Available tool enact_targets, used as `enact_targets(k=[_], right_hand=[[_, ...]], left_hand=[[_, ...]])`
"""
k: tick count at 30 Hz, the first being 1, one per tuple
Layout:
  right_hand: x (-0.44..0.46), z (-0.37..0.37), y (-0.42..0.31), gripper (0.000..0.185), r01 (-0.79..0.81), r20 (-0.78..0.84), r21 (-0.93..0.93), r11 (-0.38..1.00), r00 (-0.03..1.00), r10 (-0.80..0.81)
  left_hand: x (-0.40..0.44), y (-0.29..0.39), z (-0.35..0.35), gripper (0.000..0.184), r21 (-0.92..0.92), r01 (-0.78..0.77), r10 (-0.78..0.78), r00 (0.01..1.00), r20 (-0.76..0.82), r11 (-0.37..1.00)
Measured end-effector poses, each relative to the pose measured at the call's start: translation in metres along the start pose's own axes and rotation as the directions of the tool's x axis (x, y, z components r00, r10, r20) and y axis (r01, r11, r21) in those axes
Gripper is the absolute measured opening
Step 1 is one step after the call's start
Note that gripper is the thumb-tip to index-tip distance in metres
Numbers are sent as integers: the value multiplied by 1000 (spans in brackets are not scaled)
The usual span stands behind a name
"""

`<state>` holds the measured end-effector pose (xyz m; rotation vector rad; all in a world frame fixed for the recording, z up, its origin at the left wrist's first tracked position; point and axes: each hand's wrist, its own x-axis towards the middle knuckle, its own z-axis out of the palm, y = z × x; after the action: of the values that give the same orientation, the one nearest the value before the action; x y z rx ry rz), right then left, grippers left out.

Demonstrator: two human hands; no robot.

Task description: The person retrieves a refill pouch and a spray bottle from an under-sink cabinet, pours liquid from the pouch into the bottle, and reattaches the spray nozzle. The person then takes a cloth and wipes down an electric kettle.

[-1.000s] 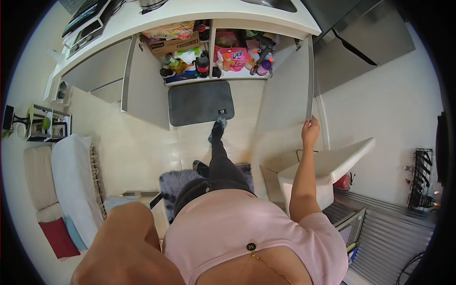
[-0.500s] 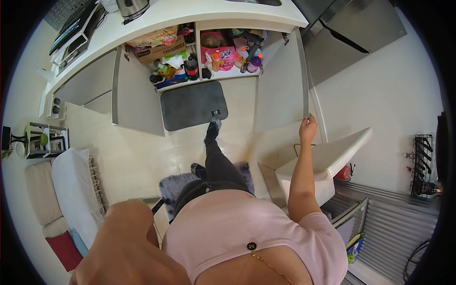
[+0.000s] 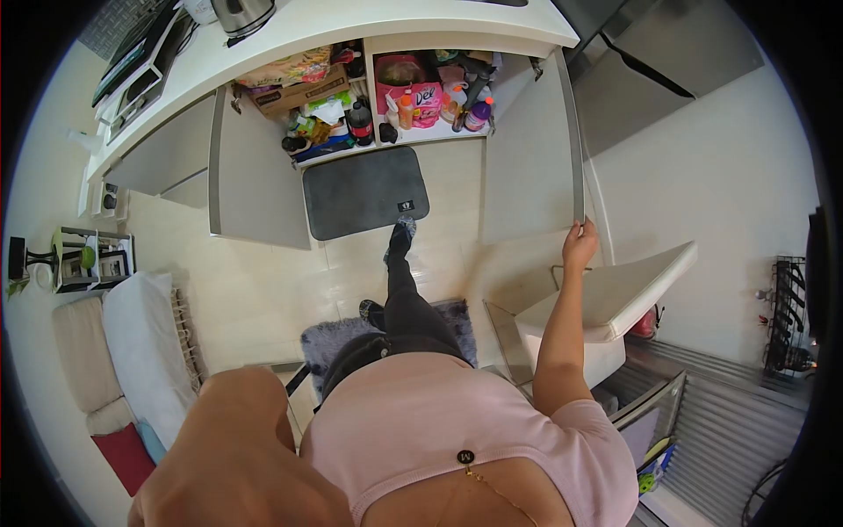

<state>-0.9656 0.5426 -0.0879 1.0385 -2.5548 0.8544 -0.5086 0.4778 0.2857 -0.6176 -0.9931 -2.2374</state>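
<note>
My right hand point(image 3: 580, 243) has its fingers closed on the lower outer corner of the right cabinet door point(image 3: 536, 158), which stands open. My left arm point(image 3: 237, 448) is bent close to the camera at the lower left, and its hand is out of view. Opposite, the left cabinet door point(image 3: 255, 171) also hangs open. Between the doors, the cabinet holds a dark bottle point(image 3: 360, 123), a cardboard box point(image 3: 303, 92), a pink package point(image 3: 426, 104), an orange bottle point(image 3: 406, 110) and a purple bottle point(image 3: 479, 114).
A dark mat point(image 3: 364, 193) lies before the cabinet, with one foot at its edge. A furry grey rug point(image 3: 320, 342) is under my legs. At the right are a white chair point(image 3: 632, 294) and a fridge point(image 3: 632, 105). A kettle point(image 3: 244, 16) stands on the counter point(image 3: 351, 39).
The view shifted left and then partly back. My right hand stays at the right door's corner, and both doors remain open.
</note>
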Motion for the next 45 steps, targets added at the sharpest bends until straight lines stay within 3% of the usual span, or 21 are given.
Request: enact_targets(k=[15,18,23,29,37,40,45], right_hand=[[-5,10,1,28,2,-66,13,1000,998,-1],[-5,7,-3,29,-20,-41,14,1000,999,21],[-6,1,-11,29,-25,-37,14,1000,999,25],[-8,5,-14,29,-32,-68,29,999,997,34],[-10,8,-17,29,-77,-79,19,997,994,78],[-12,7,-20,29,-6,-141,-14,1000,990,4],[-12,7,-20,29,-82,-86,40,996,993,85]], left_hand=[[-13,9,4,26,-44,18,-17,1000,25,999],[-49,19,-27,40,-74,55,-54,998,20,996],[-98,26,-47,37,141,22,1,988,-156,990],[-134,29,-53,40,111,-115,145,936,-320,987],[-147,29,-69,40,98,-111,141,905,-401,989],[-146,27,-82,38,83,-79,105,915,-390,993],[-142,25,-103,35,23,-66,70,915,-398,998]])
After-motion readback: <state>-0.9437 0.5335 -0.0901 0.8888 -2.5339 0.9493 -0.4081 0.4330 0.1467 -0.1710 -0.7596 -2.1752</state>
